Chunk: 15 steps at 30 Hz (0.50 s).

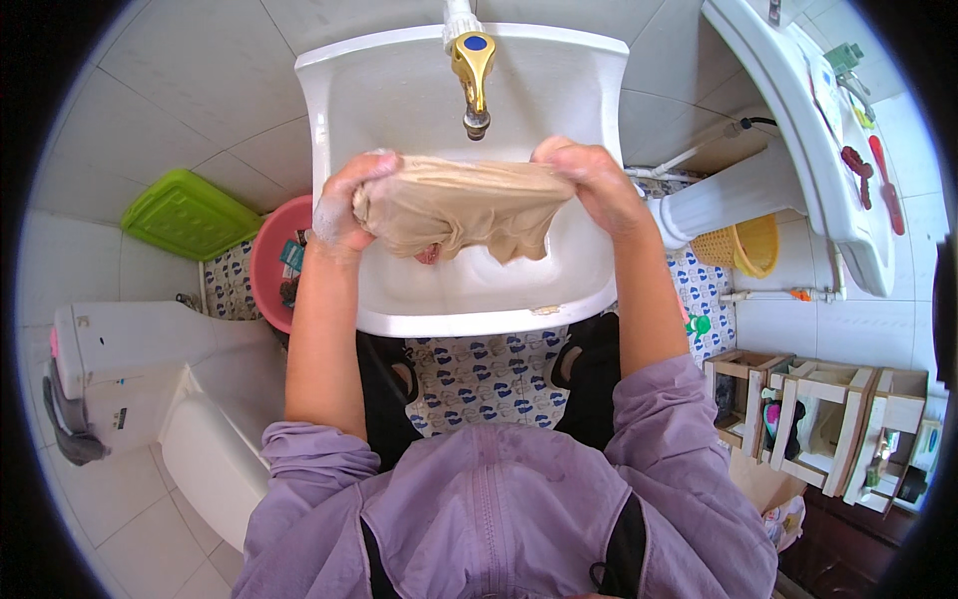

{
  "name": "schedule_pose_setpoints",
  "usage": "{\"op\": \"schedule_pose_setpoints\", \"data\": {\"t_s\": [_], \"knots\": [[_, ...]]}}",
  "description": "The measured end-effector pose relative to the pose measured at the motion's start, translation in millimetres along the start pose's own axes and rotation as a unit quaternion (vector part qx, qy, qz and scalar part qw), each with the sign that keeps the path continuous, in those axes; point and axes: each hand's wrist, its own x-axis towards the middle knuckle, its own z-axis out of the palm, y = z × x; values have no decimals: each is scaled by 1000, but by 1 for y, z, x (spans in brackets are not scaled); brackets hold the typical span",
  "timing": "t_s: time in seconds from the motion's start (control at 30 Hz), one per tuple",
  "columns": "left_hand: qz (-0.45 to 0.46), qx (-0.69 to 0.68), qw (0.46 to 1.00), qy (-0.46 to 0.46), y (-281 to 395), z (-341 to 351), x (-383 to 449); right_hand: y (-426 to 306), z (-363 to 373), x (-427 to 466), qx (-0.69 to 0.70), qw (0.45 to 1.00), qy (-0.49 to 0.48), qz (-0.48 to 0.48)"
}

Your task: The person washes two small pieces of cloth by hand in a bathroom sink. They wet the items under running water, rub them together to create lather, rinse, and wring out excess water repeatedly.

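A wet beige cloth garment (471, 206) is stretched between my two hands above the white ceramic sink (479, 323). My left hand (346, 202) grips its left end, with soap suds on the wrist and fingers. At the opposite end my right hand (591, 180) pinches the upper corner. The garment's upper edge runs taut while its lower edge hangs in folds. Partly hidden beneath it, a small reddish thing (428, 254) shows in the basin; what it is I cannot tell. Above the garment is a gold-coloured faucet (473, 75), and no water is seen running from it.
Left of the sink are a pink basin (263, 281) holding small items, a green plastic lid (191, 216) and a white toilet (209, 457). On the right stand a pedestal washbasin (793, 120), a yellow basket (756, 243) and a wooden shelf rack (816, 427).
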Motion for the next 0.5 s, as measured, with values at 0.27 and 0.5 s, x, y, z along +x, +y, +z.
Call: {"op": "schedule_pose_setpoints", "data": {"t_s": [0.27,0.5], "knots": [[-94,652,751,-40,-34,18,7,-30,15,-14,-279,960,22,-9],[117,858,497,55,-43,-1,8,-11,15,-18,-641,757,73,-104]]}}
